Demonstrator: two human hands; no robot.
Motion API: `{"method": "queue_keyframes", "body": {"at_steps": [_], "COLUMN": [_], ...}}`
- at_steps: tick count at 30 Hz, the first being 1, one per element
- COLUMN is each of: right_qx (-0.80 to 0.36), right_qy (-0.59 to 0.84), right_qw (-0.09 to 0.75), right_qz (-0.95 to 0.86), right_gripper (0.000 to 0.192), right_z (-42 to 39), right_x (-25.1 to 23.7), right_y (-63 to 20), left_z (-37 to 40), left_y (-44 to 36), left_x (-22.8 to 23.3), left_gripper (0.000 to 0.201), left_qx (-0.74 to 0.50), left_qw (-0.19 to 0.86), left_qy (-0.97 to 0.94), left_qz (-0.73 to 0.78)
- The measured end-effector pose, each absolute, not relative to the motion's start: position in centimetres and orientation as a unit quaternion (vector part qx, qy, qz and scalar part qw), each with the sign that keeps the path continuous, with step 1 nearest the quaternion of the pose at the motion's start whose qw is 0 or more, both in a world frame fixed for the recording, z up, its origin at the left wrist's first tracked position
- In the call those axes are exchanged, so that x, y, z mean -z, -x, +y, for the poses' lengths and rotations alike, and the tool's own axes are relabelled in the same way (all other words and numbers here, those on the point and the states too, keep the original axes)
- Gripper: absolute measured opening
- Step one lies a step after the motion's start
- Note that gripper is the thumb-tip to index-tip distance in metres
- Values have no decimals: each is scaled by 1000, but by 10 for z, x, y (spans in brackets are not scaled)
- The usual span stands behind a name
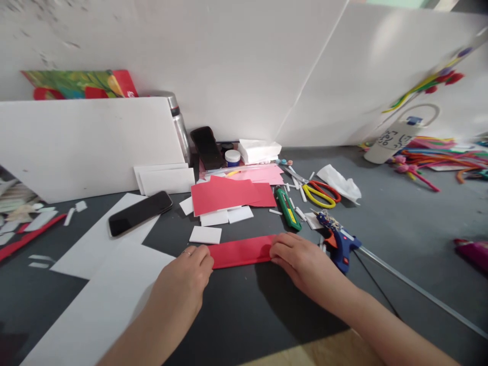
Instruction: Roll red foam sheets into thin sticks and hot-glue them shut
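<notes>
A long red paper strip [241, 252] lies across the dark table in front of me, with what looks like a folded near edge. My left hand [189, 269] grips its left end, fingers curled over the edge. At the other end my right hand [295, 255] pinches the strip with fingers pressed together. Both thumbs are mostly hidden. Just beyond the strip sits a small white card piece [205, 235]. Farther back, red paper sheets [229, 195] overlap on white and pink pieces. A green utility knife [287, 208] lies beyond my right hand.
Right of my hand rests a blue glue gun [343, 244] with a clear glue stick and dark cord. Scissors [322, 195] lie behind it. White sheets [110, 300] and a phone [140, 212] are at left. A bottle [394, 137] and pipe cleaners [442, 157] stand farther right.
</notes>
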State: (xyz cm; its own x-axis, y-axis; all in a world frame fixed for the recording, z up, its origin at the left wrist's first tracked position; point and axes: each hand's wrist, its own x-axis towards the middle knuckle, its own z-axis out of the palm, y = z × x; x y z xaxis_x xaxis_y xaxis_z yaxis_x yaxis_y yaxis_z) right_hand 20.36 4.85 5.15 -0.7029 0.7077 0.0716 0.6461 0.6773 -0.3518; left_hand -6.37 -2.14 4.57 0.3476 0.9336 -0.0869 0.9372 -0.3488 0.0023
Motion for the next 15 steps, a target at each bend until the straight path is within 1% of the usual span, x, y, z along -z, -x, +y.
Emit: {"method": "queue_keyframes", "body": {"at_steps": [5,9,15], "right_qx": [-150,-166,-173], "right_qy": [372,379,392], "right_qw": [91,85,80], "right_qz": [-911,-906,-900], "right_gripper": [22,21,19], "right_z": [49,49,49], "right_x": [-52,-54,-53], "right_y": [-203,-203,-202], "left_z": [-20,-18,-20], "left_y": [60,57,56], "left_x": [-48,-51,-52], "left_gripper": [25,29,29], "left_qx": [60,46,25], "left_qw": [69,88,97], "left_qy": [-798,-790,-779], "left_qz": [596,604,619]}}
